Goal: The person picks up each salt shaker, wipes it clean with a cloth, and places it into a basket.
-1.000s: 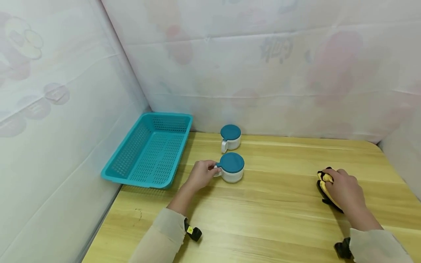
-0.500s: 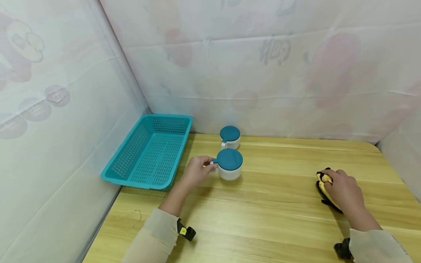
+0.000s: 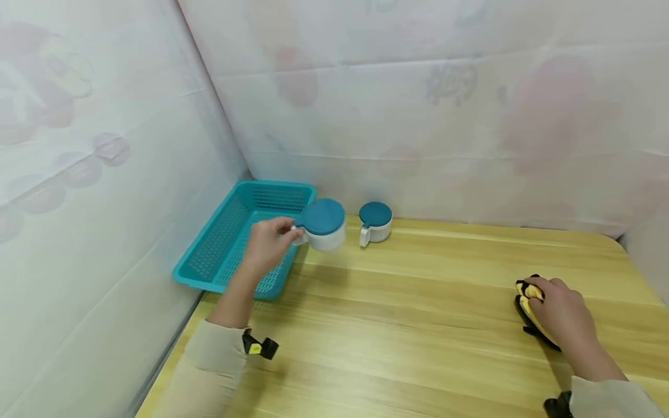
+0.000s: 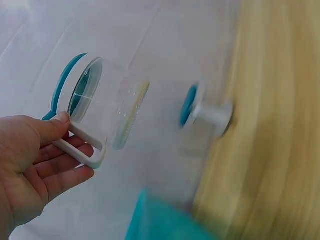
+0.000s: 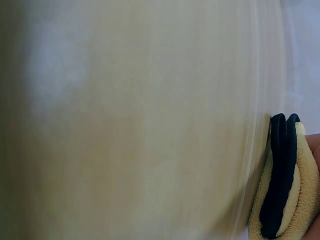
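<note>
My left hand (image 3: 268, 244) pinches the white handle of a clear seasoning jar (image 3: 326, 229) with a blue lid. The jar hangs above the table beside the right rim of a turquoise basket (image 3: 209, 285). In the left wrist view, the jar (image 4: 107, 107) is seen from the side, my thumb and fingers on its handle. A second, matching jar (image 3: 376, 223) stands on the table near the back wall. On the right, my right hand (image 3: 567, 316) grips a folded yellow cloth with black edging (image 3: 533, 313) on the table. The right wrist view shows the cloth (image 5: 285, 185) at its edge.
The wooden table (image 3: 418, 325) reaches back to a printed fabric wall (image 3: 418, 104). Another fabric wall (image 3: 104, 232) rises at the left, beside the basket. Small black cameras are strapped at both wrists.
My left hand has lifted the jar off the table and carried it left and back to the basket's side. The right hand stays on the cloth. The head view has shifted slightly.
</note>
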Motion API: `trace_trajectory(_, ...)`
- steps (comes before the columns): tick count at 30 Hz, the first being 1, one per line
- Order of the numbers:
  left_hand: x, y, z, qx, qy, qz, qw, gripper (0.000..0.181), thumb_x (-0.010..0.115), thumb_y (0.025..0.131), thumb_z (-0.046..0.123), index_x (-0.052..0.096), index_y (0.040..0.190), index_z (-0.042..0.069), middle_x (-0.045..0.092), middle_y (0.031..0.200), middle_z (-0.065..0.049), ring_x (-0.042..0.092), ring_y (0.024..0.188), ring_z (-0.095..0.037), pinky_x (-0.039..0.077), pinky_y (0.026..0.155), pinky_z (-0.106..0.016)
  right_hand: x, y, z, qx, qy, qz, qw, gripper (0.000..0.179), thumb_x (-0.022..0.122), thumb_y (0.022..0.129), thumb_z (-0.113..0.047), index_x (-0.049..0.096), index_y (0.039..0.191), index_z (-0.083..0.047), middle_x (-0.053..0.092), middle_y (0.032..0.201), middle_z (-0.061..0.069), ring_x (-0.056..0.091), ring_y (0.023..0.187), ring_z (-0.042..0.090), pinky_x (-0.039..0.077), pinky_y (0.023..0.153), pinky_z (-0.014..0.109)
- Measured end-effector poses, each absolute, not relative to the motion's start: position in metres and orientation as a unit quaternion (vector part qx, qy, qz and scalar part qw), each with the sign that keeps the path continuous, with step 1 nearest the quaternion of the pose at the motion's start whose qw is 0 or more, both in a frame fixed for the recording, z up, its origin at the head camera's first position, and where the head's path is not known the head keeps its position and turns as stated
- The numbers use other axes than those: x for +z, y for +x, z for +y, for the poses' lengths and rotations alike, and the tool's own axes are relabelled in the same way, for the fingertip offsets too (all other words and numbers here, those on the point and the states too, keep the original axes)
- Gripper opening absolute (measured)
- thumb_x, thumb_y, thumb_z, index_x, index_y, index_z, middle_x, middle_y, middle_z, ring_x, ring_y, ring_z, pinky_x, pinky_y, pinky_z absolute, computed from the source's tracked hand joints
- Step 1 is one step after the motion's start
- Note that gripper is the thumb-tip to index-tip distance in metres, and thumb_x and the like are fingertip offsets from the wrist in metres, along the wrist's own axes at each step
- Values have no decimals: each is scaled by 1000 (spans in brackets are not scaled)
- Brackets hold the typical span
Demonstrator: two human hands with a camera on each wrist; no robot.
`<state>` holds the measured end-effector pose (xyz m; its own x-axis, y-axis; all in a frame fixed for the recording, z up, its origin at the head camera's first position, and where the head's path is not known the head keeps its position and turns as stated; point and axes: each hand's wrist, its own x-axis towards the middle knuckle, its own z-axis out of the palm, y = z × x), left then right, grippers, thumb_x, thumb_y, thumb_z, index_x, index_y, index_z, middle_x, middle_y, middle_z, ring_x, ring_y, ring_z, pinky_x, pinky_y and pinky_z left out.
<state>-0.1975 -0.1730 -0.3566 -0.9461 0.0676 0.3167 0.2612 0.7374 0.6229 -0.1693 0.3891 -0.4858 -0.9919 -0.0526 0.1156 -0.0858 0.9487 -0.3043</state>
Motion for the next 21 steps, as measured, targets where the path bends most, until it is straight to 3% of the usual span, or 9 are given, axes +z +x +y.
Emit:
trace_trajectory(5,-351,-190,-232,-321,-18,-939,123,41,62,97,34,66,125,4,70,115,-15,67,103,-28,58,83,-45,-488,-172,393,158,32,-986,42,46,61,88,-9,51,132,2,51,108,34,51,66,42,43,49,45)
trace_trajectory(10,-364,-182,-286,-295,23,-948,119,44,58,100,29,61,130,-4,65,120,-25,63,107,-37,56,85,-51,-490,-175,394,161,30,-986,36,47,62,88,-9,51,132,2,51,107,33,52,69,45,44,48,45)
trace_trajectory(21,-398,-189,-328,-272,127,-951,80,37,59,100,25,68,115,-9,66,114,-31,66,92,-38,56,66,-38,-488,-178,396,147,31,-988,21,47,60,89,-10,50,133,2,51,109,35,53,71,48,43,53,51)
